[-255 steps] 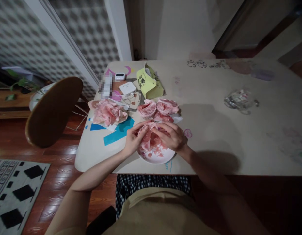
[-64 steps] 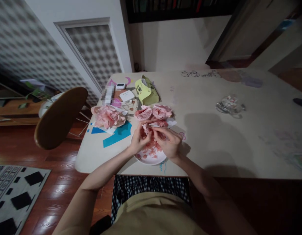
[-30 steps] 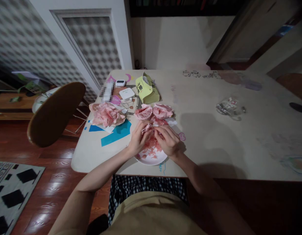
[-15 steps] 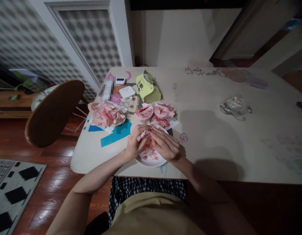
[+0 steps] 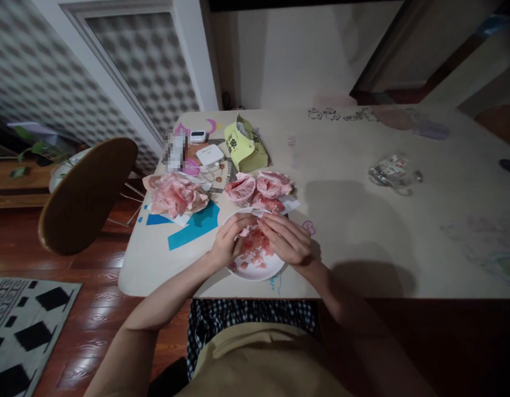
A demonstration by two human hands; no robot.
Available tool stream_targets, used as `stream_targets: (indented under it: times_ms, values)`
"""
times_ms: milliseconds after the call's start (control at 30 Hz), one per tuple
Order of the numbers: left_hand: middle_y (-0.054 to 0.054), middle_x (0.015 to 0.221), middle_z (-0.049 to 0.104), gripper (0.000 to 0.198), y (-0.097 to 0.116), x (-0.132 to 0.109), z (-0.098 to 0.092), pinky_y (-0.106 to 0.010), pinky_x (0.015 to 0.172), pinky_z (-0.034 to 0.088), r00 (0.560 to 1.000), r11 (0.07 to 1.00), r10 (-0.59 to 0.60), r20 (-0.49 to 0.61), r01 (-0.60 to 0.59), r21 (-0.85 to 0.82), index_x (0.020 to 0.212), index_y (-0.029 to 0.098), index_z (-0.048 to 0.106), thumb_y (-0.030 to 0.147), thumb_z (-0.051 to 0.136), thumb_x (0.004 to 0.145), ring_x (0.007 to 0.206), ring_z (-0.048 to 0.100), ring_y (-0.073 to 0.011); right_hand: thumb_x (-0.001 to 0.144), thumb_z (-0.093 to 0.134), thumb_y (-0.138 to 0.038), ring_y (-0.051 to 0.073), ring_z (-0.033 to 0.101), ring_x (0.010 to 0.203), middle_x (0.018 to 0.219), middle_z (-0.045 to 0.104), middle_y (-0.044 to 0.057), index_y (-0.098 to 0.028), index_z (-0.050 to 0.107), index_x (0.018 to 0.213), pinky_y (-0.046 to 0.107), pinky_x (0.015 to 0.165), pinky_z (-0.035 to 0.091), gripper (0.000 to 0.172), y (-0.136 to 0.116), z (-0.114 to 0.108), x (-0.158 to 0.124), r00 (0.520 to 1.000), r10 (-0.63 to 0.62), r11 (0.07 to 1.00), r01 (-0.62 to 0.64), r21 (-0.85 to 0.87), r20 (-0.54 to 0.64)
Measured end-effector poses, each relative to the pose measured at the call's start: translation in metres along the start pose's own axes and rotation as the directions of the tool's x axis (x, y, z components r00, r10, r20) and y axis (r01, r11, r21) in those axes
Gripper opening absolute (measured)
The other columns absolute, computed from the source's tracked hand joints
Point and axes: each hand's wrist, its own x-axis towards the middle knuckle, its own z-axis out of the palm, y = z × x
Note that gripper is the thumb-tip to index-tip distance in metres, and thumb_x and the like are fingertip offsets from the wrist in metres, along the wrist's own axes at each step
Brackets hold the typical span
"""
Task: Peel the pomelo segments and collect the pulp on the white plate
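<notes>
My left hand [image 5: 226,245] and my right hand [image 5: 286,241] meet over a white plate [image 5: 255,271] at the table's near edge. Together they pinch a pink pomelo segment [image 5: 247,230] with pale membrane on it. Peeled pink flesh pieces [image 5: 257,246] lie on the plate under the hands. Just beyond the plate sit larger unpeeled pomelo sections [image 5: 258,188]. A heap of pink peel and membrane [image 5: 174,194] lies to the left on blue paper [image 5: 193,224].
A yellow-green tissue pack [image 5: 243,145] and small white devices [image 5: 209,155] stand at the far left of the beige table [image 5: 362,220]. A crumpled clear wrapper [image 5: 390,170] lies to the right. A brown chair [image 5: 84,194] stands left of the table.
Both hands stayed on the segment over the plate, shifting their fingers slightly as they work at it. The view has moved a little; the other things lie as before.
</notes>
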Motion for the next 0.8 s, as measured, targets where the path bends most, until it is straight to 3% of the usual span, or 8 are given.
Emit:
stream_targets:
  times_ms: [300, 567, 700, 800]
  values:
    - [-0.017, 0.121, 0.073, 0.041, -0.008, -0.003, -0.001, -0.042, 0.096, 0.061, 0.985, 0.983, 0.174, 0.017, -0.172, -0.056, 0.145, 0.018, 0.056, 0.032, 0.045, 0.109, 0.119, 0.07, -0.025, 0.093, 0.067, -0.002, 0.029, 0.069, 0.128, 0.118, 0.078, 0.02, -0.003, 0.068, 0.126, 0.042, 0.107, 0.064, 0.033, 0.0, -0.019, 0.01, 0.998, -0.052, 0.999, 0.051, 0.016, 0.041]
    - [-0.016, 0.114, 0.077, 0.039, -0.006, 0.007, -0.007, -0.043, 0.09, 0.067, 0.966, 0.963, 0.258, 0.012, -0.256, -0.087, 0.137, 0.015, 0.062, 0.035, 0.041, 0.111, 0.118, 0.072, -0.0261, 0.095, 0.066, -0.004, 0.026, 0.072, 0.123, 0.124, 0.078, 0.012, -0.016, 0.067, 0.133, 0.042, 0.103, 0.066, 0.04, 0.001, -0.023, 0.013, 1.0, 0.005, 0.996, -0.008, 0.084, 0.028]
    - [-0.013, 0.12, 0.078, 0.026, -0.012, 0.008, -0.012, -0.042, 0.09, 0.068, 0.946, 0.943, 0.319, 0.052, -0.312, -0.112, 0.127, 0.021, 0.068, 0.025, 0.053, 0.106, 0.119, 0.073, -0.0268, 0.095, 0.064, -0.003, 0.025, 0.074, 0.12, 0.118, 0.079, 0.014, -0.011, 0.065, 0.135, 0.041, 0.104, 0.065, 0.04, 0.001, -0.021, 0.013, 1.0, 0.018, 0.993, -0.016, 0.118, -0.019]
    - [-0.011, 0.121, 0.077, 0.025, -0.015, 0.008, -0.015, -0.043, 0.089, 0.069, 0.926, 0.926, 0.374, 0.058, -0.37, -0.072, 0.121, 0.023, 0.069, 0.012, 0.059, 0.1, 0.123, 0.071, -0.0262, 0.096, 0.064, -0.004, 0.024, 0.072, 0.123, 0.122, 0.079, 0.012, -0.014, 0.065, 0.135, 0.04, 0.105, 0.065, 0.041, 0.002, -0.019, 0.012, 1.0, 0.014, 0.988, -0.015, 0.156, 0.01]
